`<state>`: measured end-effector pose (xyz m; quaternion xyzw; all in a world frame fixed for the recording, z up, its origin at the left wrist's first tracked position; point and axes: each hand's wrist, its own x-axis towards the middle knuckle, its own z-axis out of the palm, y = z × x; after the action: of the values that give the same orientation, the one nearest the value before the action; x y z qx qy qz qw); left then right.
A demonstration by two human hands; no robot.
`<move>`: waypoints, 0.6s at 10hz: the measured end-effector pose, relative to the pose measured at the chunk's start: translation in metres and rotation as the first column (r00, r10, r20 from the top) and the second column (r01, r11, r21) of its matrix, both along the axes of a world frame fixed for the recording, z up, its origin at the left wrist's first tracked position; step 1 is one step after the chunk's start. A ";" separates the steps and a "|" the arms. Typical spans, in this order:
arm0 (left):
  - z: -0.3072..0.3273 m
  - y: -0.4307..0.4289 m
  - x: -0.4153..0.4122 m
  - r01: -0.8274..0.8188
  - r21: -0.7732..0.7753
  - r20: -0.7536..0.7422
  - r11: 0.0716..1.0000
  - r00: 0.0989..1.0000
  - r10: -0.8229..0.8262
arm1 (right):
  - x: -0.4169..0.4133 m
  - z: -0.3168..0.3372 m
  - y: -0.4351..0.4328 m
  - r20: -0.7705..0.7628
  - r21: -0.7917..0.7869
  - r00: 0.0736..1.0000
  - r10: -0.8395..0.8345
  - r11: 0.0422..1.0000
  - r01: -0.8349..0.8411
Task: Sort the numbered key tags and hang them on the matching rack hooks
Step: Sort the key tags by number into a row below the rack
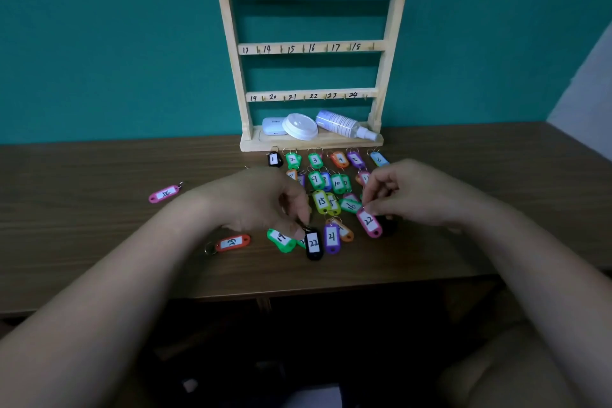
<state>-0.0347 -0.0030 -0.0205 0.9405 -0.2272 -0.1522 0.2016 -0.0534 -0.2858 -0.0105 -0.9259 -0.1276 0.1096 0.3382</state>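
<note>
**Two 22s, both held at the ring end**

Our right hand pinches the pink tag by its ring end, between thumb and forefinger. The tag's body trails toward the near edge of the table. Our left hand curls its fingers onto the ring end of the black tag and seems to pinch it. That tag also lies near-to-far. The rack stands at the far edge.

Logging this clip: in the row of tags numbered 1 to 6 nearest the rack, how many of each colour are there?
Black: 1, tag 1
Green: 2, tag 2 and tag 3
Orange: 1, tag 4
Purple: 1, tag 5
Blue: 1, tag 6
Total: 6
</note>
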 end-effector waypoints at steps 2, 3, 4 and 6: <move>-0.007 -0.001 0.007 -0.013 0.023 -0.016 1.000 1.000 0.013 | 0.002 -0.007 0.003 0.014 -0.079 1.000 -0.009 0.997 0.010; -0.009 -0.001 0.007 0.016 -0.033 -0.024 0.999 1.000 -0.017 | 0.001 -0.007 0.005 0.000 -0.101 1.000 -0.004 0.995 0.004; -0.008 -0.001 0.006 0.042 -0.067 -0.046 0.997 0.998 -0.045 | 0.000 -0.005 0.005 0.023 -0.130 1.000 -0.001 0.991 0.004; 0.002 -0.005 -0.004 0.075 -0.091 -0.031 0.993 0.996 -0.078 | -0.008 -0.004 0.016 0.170 -0.100 0.985 0.011 0.995 0.006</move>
<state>-0.0384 -0.0080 -0.0181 0.9184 -0.2661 -0.1656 0.2414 -0.0613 -0.2697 -0.0146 -0.9474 -0.1517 0.0367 0.2793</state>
